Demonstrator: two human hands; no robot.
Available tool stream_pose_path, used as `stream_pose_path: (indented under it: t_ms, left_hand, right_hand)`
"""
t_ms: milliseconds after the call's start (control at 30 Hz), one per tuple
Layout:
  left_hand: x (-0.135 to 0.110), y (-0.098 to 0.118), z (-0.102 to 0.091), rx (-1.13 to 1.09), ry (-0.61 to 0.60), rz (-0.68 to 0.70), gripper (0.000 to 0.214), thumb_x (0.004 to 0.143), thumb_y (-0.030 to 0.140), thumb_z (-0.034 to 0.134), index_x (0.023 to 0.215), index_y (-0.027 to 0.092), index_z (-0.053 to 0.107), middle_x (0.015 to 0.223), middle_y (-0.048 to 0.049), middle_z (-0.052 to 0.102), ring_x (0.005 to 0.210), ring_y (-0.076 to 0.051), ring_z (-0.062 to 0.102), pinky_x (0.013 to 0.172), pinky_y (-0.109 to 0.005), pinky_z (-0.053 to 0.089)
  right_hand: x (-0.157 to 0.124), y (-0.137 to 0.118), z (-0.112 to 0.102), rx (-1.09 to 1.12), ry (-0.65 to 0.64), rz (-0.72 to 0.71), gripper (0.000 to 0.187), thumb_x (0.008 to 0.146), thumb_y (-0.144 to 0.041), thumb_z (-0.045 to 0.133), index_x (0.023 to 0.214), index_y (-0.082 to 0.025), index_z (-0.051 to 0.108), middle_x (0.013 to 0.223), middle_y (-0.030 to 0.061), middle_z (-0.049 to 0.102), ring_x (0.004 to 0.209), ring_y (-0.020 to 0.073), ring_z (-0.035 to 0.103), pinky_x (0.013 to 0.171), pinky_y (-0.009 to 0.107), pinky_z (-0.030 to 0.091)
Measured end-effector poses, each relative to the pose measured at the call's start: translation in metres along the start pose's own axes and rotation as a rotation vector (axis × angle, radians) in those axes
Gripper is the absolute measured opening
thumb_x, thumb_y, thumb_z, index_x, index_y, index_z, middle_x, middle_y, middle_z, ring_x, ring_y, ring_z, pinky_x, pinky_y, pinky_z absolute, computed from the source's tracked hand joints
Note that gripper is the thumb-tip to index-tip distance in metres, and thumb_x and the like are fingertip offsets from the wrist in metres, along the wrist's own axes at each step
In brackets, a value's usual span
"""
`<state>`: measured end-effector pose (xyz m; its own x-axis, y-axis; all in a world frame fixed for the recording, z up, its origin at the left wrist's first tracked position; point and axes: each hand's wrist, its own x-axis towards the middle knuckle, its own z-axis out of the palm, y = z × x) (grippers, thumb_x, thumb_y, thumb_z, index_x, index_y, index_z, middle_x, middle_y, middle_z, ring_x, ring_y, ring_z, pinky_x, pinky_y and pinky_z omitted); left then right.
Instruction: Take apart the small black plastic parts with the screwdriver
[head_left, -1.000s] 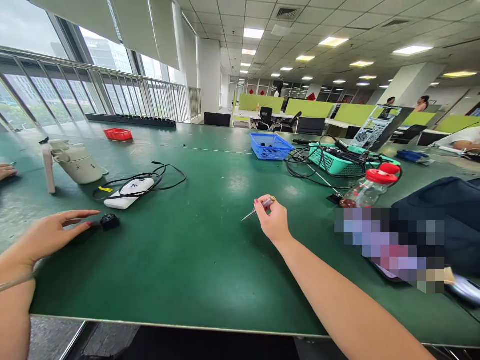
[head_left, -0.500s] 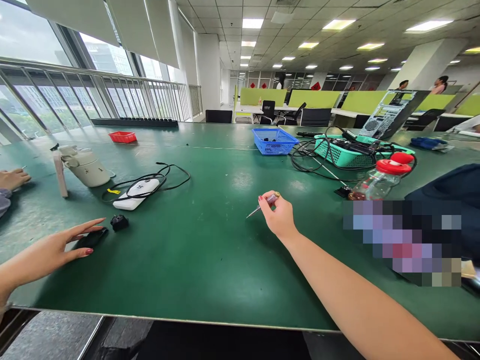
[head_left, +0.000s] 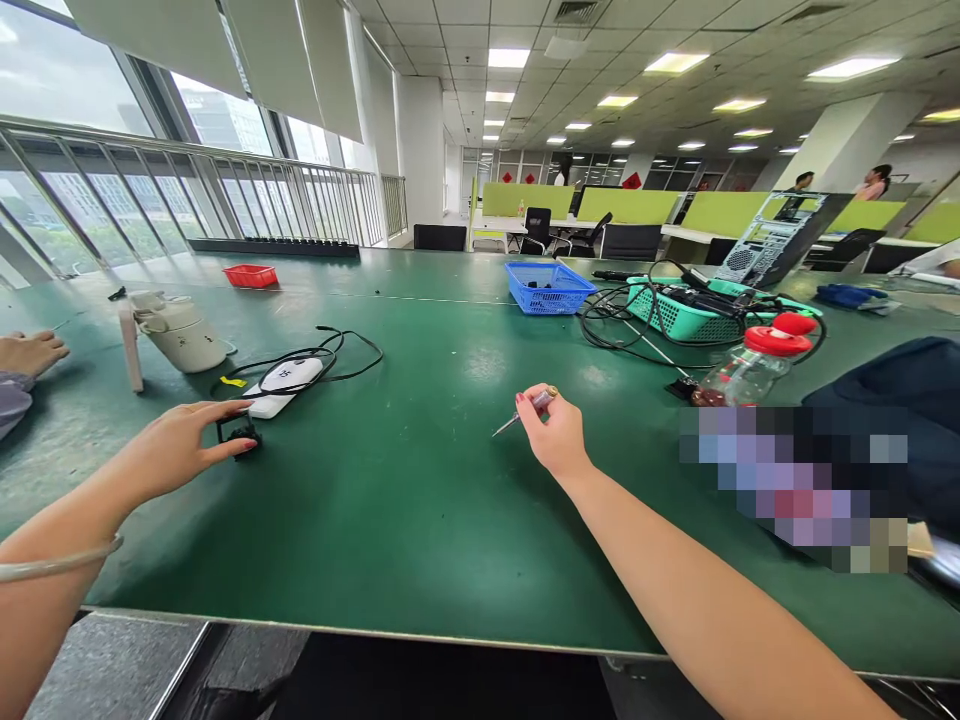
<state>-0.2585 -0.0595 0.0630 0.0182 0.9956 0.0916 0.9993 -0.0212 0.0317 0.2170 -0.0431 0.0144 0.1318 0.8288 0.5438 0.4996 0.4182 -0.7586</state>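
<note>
My right hand [head_left: 553, 428] grips a small screwdriver [head_left: 537, 403] with a pinkish see-through handle. The thin metal shaft points down and left, its tip just over or on the green table [head_left: 420, 500]; I cannot tell which. On the left, thumb and fingers of my left hand [head_left: 176, 445] close around a small black plastic part [head_left: 241, 432] with a frame-like edge. Two black pieces seem to be together there, but the fingers partly hide them. Just behind this hand, a white power bank-like box [head_left: 281, 385] lies under a looped black cable [head_left: 352, 376].
A cream-coloured cup [head_left: 180, 335] and another person's hand [head_left: 34, 352] are at the left. Farther back stand a red tray [head_left: 251, 276], a blue basket [head_left: 551, 298] and a green basket [head_left: 675, 318] with cables. At the right are a red-lidded jar [head_left: 742, 370] and dark cloth [head_left: 892, 400].
My left hand has moved right and slightly up to the small black part; the flat black piece has left its spot on the table. My right hand stays in place with the screwdriver.
</note>
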Motion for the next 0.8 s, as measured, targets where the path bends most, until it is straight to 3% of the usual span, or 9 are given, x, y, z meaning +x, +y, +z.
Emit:
stream_pose_path:
  t_ms: [167,333,567,800]
  left_hand:
    - [0.007,-0.005,0.008,-0.01,-0.098,-0.007,0.077,0.079,0.066,0.047,0.136,0.016,0.062,0.138,-0.0127,0.065,0.124,-0.035,0.06,0.105,-0.042,0.044]
    - [0.004,-0.011,0.011,-0.04,-0.067,-0.051,0.08,0.074,0.069,0.047,0.133,0.018,0.065,0.135,-0.0102,0.067,0.118,-0.036,0.064,0.103,-0.043,0.046]
    - [0.007,-0.013,0.014,-0.039,-0.058,0.027,0.081,0.07,0.07,0.053,0.128,0.016,0.068,0.134,-0.0148,0.067,0.123,-0.037,0.061,0.108,-0.045,0.042]
    - [0.0,-0.01,0.017,-0.024,-0.115,-0.091,0.077,0.074,0.066,0.047,0.133,0.02,0.065,0.12,-0.0102,0.075,0.102,-0.035,0.071,0.087,-0.039,0.053]
  right_hand:
    - [0.001,0.0,-0.001,-0.001,-0.018,-0.009,0.03,0.087,-0.046,0.051,0.067,-0.024,0.052,0.058,-0.0005,0.058,0.054,0.0149,0.052,0.056,0.027,0.044]
    - [0.002,0.004,0.0,-0.016,-0.022,-0.012,0.03,0.088,-0.046,0.051,0.067,-0.024,0.052,0.059,-0.0005,0.059,0.055,0.0151,0.053,0.056,0.027,0.043]
    - [0.002,0.003,-0.001,-0.016,-0.029,-0.006,0.03,0.088,-0.045,0.05,0.067,-0.024,0.052,0.059,-0.0007,0.058,0.055,0.0149,0.053,0.058,0.028,0.044]
    - [0.001,0.003,0.0,-0.018,-0.028,-0.008,0.03,0.088,-0.045,0.05,0.068,-0.024,0.053,0.059,-0.0009,0.058,0.056,0.0148,0.053,0.058,0.028,0.043]
